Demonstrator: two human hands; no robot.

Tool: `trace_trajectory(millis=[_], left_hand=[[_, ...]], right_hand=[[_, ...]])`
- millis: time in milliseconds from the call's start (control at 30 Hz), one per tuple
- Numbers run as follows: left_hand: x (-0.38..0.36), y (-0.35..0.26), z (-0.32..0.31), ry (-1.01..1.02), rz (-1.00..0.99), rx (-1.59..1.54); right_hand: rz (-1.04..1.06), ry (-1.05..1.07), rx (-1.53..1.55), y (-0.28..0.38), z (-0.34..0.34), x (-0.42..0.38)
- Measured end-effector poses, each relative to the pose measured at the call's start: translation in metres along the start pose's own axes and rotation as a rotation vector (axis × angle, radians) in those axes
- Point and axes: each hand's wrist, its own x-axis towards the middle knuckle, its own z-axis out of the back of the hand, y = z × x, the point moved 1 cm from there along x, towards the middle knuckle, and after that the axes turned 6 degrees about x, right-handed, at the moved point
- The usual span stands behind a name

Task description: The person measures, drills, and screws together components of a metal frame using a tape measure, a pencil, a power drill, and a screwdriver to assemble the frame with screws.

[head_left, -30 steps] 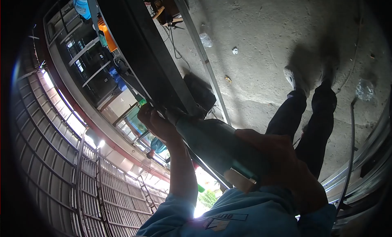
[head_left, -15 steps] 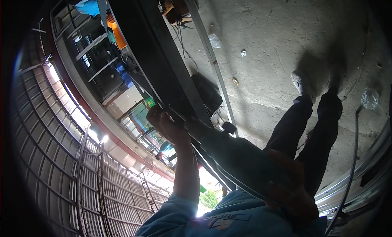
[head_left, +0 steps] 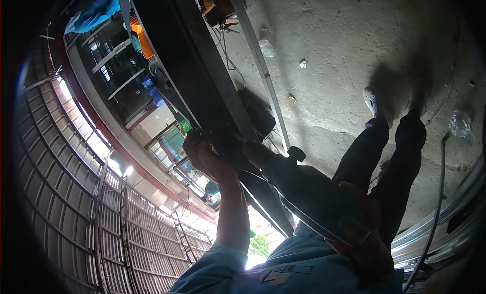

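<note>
My right hand (head_left: 367, 220) grips a greenish power drill (head_left: 314, 185) by its rear end. The drill's chuck (head_left: 256, 153) and thin bit point up-left at a long dark metal beam (head_left: 190, 56). A black knob (head_left: 296, 154) sticks out from the drill's side near the front. My left hand (head_left: 212, 162) is closed on the near part of the beam, beside the chuck; its fingertips are in shadow. A small green label or object (head_left: 186, 125) shows just past those fingers. Whether the bit touches the beam is too dark to tell.
A thin metal bar (head_left: 263, 74) runs alongside the beam above the concrete floor (head_left: 334, 56). Cables (head_left: 225, 51) hang between them. Plastic scraps (head_left: 267, 48) lie on the floor near my feet. Metal lengths (head_left: 450, 218) are at lower right. Orange (head_left: 142, 38) and blue items stand beyond the beam.
The drill has shifted slightly right and turned, so its chuck, bit and side knob show more clearly. My right hand moved with it. My left hand stays nearly in place on the beam.
</note>
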Motion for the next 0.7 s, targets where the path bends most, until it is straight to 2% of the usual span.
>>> trace_trajectory(millis=[100,200,267,333,400,467,600,667,700], left_hand=[[0.0,-0.006,0.0,0.004,-0.059,0.069],[0.0,0.0,-0.001,0.024,0.03,0.021],[0.002,0.006,-0.003,0.017,-0.099,0.069],[0.001,0.002,-0.003,0.034,-0.044,0.023],[-0.001,0.005,0.0,0.045,0.018,-0.017],[0.005,0.011,0.004,0.06,-0.374,0.101],[0.004,0.007,0.005,0.084,-0.307,0.151],[0.007,0.01,0.006,0.09,-0.399,0.177],[0.007,0.009,0.007,0.09,-0.397,0.183]], right_hand=[[0.02,0.053,-0.09,0.005,-0.001,0.004],[-0.004,0.083,-0.18,0.003,-0.005,-0.001],[-0.032,0.076,-0.218,0.001,-0.008,-0.001],[-0.209,0.087,0.129,-0.001,-0.013,0.006],[-0.195,0.117,0.041,0.006,-0.013,0.012],[-0.171,0.144,-0.044,0.01,-0.012,0.022],[-0.238,0.21,0.004,0.016,-0.011,0.034],[-0.235,0.227,-0.02,0.01,-0.014,0.031],[-0.23,0.158,0.035,0.001,-0.015,0.019]])
